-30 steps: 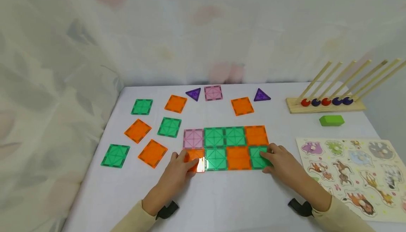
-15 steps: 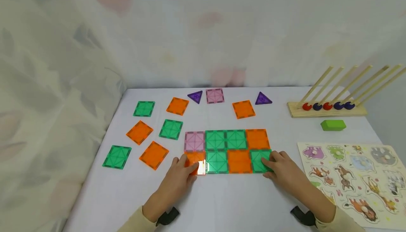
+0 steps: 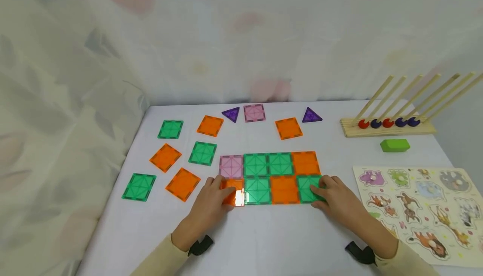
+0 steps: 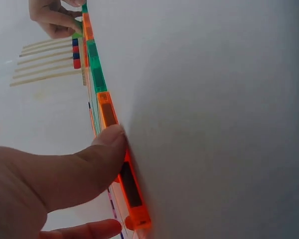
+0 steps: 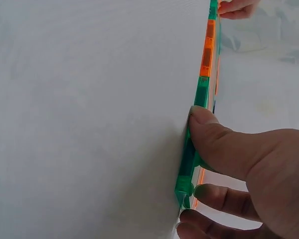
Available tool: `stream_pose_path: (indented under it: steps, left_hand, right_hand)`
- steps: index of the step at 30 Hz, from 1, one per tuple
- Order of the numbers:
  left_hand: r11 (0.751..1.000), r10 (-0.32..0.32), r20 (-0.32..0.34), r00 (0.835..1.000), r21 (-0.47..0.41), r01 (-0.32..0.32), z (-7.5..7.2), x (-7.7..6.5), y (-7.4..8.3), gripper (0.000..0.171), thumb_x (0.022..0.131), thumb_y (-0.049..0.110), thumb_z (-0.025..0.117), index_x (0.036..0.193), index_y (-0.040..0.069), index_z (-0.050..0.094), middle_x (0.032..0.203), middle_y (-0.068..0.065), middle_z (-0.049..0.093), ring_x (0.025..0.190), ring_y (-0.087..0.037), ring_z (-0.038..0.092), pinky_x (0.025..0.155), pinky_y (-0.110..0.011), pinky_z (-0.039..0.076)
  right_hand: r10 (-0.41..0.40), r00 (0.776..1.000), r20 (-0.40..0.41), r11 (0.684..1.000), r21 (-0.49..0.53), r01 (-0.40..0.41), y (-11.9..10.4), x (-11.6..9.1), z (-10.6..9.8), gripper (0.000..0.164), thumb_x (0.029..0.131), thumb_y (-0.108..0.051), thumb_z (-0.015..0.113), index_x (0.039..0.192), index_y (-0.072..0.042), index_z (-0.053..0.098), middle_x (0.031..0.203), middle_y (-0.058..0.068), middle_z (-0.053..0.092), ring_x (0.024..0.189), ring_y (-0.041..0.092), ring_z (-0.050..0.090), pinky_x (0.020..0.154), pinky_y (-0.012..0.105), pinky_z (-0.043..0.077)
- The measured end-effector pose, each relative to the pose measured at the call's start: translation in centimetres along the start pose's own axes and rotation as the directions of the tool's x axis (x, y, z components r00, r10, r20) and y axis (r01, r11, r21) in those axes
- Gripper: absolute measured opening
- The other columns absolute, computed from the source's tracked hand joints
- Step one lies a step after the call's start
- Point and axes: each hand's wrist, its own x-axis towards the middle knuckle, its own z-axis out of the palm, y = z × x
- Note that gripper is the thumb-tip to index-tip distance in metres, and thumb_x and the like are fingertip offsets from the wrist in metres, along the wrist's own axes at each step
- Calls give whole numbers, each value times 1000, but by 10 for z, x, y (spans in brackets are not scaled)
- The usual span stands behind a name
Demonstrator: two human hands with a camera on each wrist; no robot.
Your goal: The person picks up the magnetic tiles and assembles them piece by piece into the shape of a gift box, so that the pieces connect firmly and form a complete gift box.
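Tiles [image 3: 273, 180] lie flat in two touching rows at our twelve o'clock. Half-curled, our left hand [image 3: 210, 198] pinches the orange tile [image 3: 238, 196] at their eight o'clock, our right hand [image 3: 337, 194] the green tile [image 3: 304, 190] at four; uneven pulling could part the ungripped middle.

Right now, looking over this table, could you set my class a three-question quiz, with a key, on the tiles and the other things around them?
1. True or false: the left grip touches a green tile.
2. How many squares form the joined rectangle? a) six b) eight c) ten
3. Fill the gap: the triangle nearer the wooden peg stand is ____.

Key:
1. False; it touches an orange tile.
2. b
3. purple
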Motion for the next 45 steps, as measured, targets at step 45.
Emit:
stream_pose_path:
  steps: [45]
  left_hand:
    - [996,94,236,967,-18,-93,-16,150,-74,49,90,15,67,137,10,53,149,-5,44,134,-32,42,111,-48,35]
  right_hand:
    - [13,948,319,996,80,-41,23,144,-2,61,99,-37,50,151,-15,30,159,16,19,145,43,14,103,77,16]
